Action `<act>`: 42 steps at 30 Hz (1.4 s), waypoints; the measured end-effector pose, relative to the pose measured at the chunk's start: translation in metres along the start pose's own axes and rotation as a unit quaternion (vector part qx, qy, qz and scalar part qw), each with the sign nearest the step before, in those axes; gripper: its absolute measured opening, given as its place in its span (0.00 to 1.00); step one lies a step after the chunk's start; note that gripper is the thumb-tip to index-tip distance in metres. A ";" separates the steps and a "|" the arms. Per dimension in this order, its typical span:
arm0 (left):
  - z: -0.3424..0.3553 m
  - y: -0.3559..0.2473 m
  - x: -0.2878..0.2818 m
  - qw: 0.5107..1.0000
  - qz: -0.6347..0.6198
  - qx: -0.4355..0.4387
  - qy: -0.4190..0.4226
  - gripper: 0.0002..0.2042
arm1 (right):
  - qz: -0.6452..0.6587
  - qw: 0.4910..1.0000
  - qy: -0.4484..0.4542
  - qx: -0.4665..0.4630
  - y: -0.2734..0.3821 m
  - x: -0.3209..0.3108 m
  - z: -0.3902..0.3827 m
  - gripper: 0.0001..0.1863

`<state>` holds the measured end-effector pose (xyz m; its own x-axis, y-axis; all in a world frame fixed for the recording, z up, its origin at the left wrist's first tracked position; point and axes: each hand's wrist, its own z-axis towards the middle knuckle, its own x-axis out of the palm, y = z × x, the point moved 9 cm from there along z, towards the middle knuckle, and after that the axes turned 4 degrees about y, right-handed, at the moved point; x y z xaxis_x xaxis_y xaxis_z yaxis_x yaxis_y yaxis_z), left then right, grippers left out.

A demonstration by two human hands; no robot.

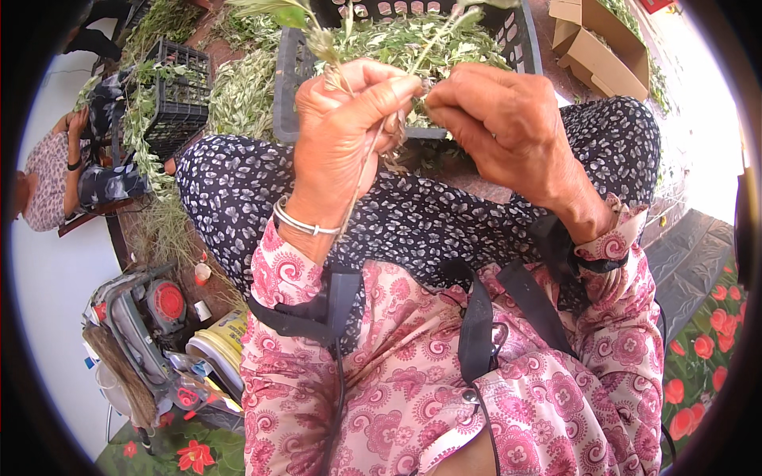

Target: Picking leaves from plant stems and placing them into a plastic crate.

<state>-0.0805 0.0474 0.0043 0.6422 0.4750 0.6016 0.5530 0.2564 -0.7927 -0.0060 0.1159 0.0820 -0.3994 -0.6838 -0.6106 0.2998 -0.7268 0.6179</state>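
My left hand (337, 131) is closed around a leafy plant stem (359, 184). The stem's bare, thin end runs down past my wrist, and pale green leaves stick out above my fingers. Another green sprig (435, 41) rises from between my left thumb and fingertips. Close beside it, my right hand (508, 119) is pinched shut with its fingertips almost against the left ones; whatever is in them is hidden. Both hands are above my lap, in front of a black plastic crate (286, 89) heaped with loose green leaves (397, 44).
Piles of cut stems and leaves (246, 91) lie left of the crate. Another black crate (181, 87) stands near a seated person (55, 174). An open cardboard box (599, 47) is at far right. A yellow bucket (226, 337) and a grey-red machine (139, 317) sit at lower left.
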 end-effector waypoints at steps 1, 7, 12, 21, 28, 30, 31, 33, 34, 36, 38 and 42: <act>0.001 0.000 0.000 1.000 0.000 0.000 0.000 0.04 | 0.016 1.000 0.024 -0.003 0.002 0.004 0.000 0.05; -0.001 -0.004 0.000 0.998 0.054 0.021 -0.033 0.03 | 0.162 0.953 -0.088 0.242 -0.056 -0.027 -0.011 0.07; -0.001 -0.003 0.006 0.995 0.096 0.011 0.002 0.04 | 0.420 0.850 -0.073 0.309 -0.067 -0.008 -0.013 0.09; 0.000 0.007 0.011 0.992 0.121 -0.018 -0.003 0.06 | 0.298 0.916 -0.033 0.267 -0.066 -0.005 -0.012 0.07; 0.004 0.005 0.005 0.998 0.068 0.002 -0.013 0.04 | 0.132 0.961 0.003 0.242 -0.046 -0.001 -0.005 0.05; 0.003 0.008 0.004 0.997 0.065 -0.002 -0.030 0.04 | 0.049 0.987 -0.021 0.154 -0.040 -0.001 -0.002 0.04; 0.003 0.010 0.004 0.998 0.065 -0.001 -0.028 0.04 | -0.033 0.996 -0.043 0.064 -0.027 -0.004 -0.001 0.03; 0.002 0.011 0.000 0.998 0.051 0.002 -0.036 0.04 | -0.031 0.997 -0.029 0.057 -0.022 -0.002 0.000 0.03; 0.003 0.011 0.000 0.998 0.051 0.002 -0.036 0.04 | -0.036 0.999 -0.001 0.041 -0.019 0.003 0.000 0.04; 0.004 0.007 -0.004 0.997 0.044 0.013 -0.056 0.03 | -0.036 0.998 0.041 -0.019 -0.008 0.012 -0.001 0.05; 0.005 0.005 -0.005 0.997 0.047 0.013 -0.059 0.03 | -0.130 0.989 0.074 0.002 -0.011 0.011 0.001 0.04; 0.004 0.002 -0.006 0.995 0.071 0.032 -0.058 0.03 | -0.175 0.981 -0.002 0.087 -0.057 -0.027 -0.005 0.03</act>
<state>-0.0852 0.0482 -0.0012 0.6445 0.6030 0.4700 0.4234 0.2303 -0.8762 -0.0074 0.1755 0.0611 -0.4550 -0.3948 -0.7982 -0.0073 -0.8947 0.4466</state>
